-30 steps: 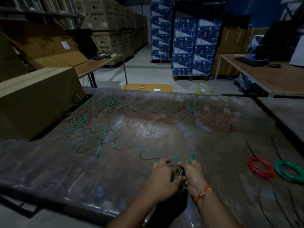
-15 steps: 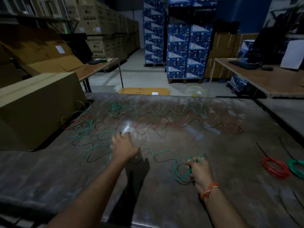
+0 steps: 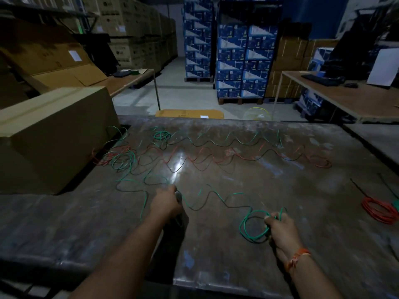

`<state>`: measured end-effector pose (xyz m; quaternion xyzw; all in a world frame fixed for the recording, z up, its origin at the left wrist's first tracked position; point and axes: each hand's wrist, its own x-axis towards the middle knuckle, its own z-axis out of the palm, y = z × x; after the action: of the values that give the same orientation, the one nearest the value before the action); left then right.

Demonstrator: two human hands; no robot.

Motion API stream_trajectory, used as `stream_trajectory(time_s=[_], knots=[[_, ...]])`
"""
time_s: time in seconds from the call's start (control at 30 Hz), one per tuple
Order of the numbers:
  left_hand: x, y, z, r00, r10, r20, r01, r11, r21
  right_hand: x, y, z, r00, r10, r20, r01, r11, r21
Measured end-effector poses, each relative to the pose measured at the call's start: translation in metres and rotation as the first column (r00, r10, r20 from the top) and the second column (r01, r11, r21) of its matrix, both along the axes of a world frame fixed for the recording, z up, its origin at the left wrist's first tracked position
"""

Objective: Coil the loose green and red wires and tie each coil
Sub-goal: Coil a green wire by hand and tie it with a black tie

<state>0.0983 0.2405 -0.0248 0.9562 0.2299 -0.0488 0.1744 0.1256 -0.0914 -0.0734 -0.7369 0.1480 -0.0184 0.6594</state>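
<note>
A long loose green wire (image 3: 228,198) snakes over the dark table (image 3: 216,255). My right hand (image 3: 280,228) grips a small green coil (image 3: 252,226) at the near right. Farther left, my left hand (image 3: 166,202) grips the same wire where it runs off towards a green tangle (image 3: 123,158). A wavy loose red wire (image 3: 237,156) and a second green wire (image 3: 216,140) lie across the far half of the table. A finished red coil (image 3: 377,210) lies at the right edge, with a green coil (image 3: 396,205) beside it, cut off by the frame.
A large cardboard box (image 3: 54,134) stands on the table's left side, touching the wire tangle. Thin black ties (image 3: 362,187) lie near the finished coils. Beyond the table are stacked blue cartons (image 3: 244,50), a flat carton (image 3: 190,114) on the floor and a desk (image 3: 345,98).
My hands were together on the green coil. The left hand then reached out left along the wire and now grips it, drawn back a little. The right hand keeps the coil.
</note>
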Motion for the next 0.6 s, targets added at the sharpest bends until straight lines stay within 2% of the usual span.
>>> stream_trajectory(time_s=[0.1,0.27,0.5,0.6], knots=[[-0.021,-0.032,0.000,0.997,-0.072,0.020,0.072,0.997,0.017,-0.009,-0.011,0.003,1.000,0.014,0.002,-0.014,1.000,0.002],[-0.055,-0.095,0.007,0.982,-0.186,-0.046,0.188,0.980,0.058,-0.034,-0.040,0.009,0.999,0.051,0.000,-0.051,0.998,0.029],[-0.118,-0.210,0.026,0.949,-0.291,-0.122,0.278,0.954,-0.116,-0.091,-0.126,0.015,0.999,0.045,0.009,-0.046,0.998,0.048],[-0.152,-0.261,0.033,0.864,-0.450,-0.225,0.418,0.891,-0.180,-0.124,-0.158,0.014,0.996,0.093,0.005,-0.093,0.996,0.004]])
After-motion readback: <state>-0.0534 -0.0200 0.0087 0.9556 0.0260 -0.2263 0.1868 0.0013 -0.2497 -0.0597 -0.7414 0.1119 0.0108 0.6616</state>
